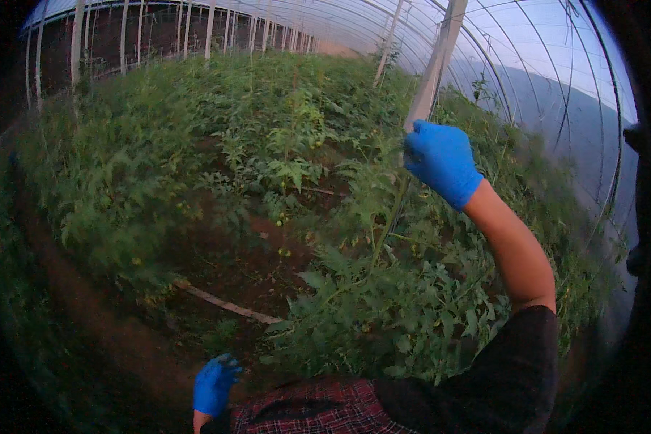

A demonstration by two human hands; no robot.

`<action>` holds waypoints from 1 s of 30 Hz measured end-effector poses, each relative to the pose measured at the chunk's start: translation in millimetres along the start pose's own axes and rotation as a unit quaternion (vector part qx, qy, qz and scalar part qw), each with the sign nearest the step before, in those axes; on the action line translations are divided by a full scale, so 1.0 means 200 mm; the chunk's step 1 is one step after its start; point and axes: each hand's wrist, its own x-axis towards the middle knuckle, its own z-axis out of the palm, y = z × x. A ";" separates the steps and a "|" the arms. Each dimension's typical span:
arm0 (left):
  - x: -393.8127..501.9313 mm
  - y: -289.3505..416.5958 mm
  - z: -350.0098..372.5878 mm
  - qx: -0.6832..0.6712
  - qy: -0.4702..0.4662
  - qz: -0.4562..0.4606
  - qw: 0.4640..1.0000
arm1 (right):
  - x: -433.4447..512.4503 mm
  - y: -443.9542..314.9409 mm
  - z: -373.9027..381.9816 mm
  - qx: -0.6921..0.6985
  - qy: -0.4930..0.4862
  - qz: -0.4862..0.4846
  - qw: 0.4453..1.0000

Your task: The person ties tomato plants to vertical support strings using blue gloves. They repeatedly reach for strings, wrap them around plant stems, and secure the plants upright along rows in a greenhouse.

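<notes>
My right hand (444, 163), in a blue glove, is raised in front of a pale upright post (436, 70). Its fingers are curled; whether they grip a stem or string there is unclear. A thick green tomato stem (389, 228) runs down from just below this hand into leafy tomato plants (423, 304). My left hand (215, 384), gloved in blue too, hangs low near my waist with fingers partly bent, and what it may hold cannot be made out. Small green tomatoes (284, 253) hang on the plants in front of me.
Dense rows of tomato plants (238, 108) stretch back under the greenhouse's curved frame (499, 70). Several posts stand at the upper left. On the soil lies a pale strip (228, 306). A bare earth path (95, 314) curves along the left, and plastic sheeting (553, 119) forms the right side.
</notes>
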 end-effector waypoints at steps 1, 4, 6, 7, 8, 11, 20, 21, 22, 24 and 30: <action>0.01 -0.01 0.01 0.002 -0.001 0.007 1.000 | -0.01 0.01 -0.01 0.053 0.029 0.036 0.998; 0.01 -0.01 0.03 0.006 0.012 -0.001 1.000 | -0.01 0.06 -0.05 0.243 0.156 0.118 0.950; 0.02 0.02 0.03 -0.020 0.018 -0.021 0.999 | 0.01 0.11 -0.09 0.400 0.169 0.215 0.874; 0.03 0.03 0.03 -0.035 0.022 -0.030 0.999 | 0.01 0.12 -0.11 0.462 0.163 0.243 0.837; 0.04 0.05 0.03 -0.046 0.022 -0.028 0.998 | 0.00 0.12 -0.14 0.518 0.149 0.290 0.791; 0.09 0.13 -0.02 -0.047 0.017 -0.029 0.998 | -0.03 0.01 -0.19 0.660 0.118 0.384 0.635; 0.26 0.45 -0.53 0.107 -0.026 -0.016 0.994 | 0.13 -0.85 -0.23 0.833 -0.222 0.304 0.406; 0.26 0.49 -0.64 0.082 -0.010 -0.023 0.996 | 0.19 -0.95 -0.23 0.829 -0.217 0.316 0.407; 0.28 0.55 -0.75 0.061 0.011 -0.036 0.997 | 0.29 -1.07 -0.20 0.833 -0.212 0.317 0.401; 0.28 0.64 -0.97 0.021 0.030 -0.039 0.999 | 0.45 -1.28 -0.17 0.832 -0.201 0.322 0.405; 0.25 0.98 -1.46 0.028 0.085 -0.013 0.996 | 1.01 -1.62 -0.07 0.857 -0.205 0.325 0.345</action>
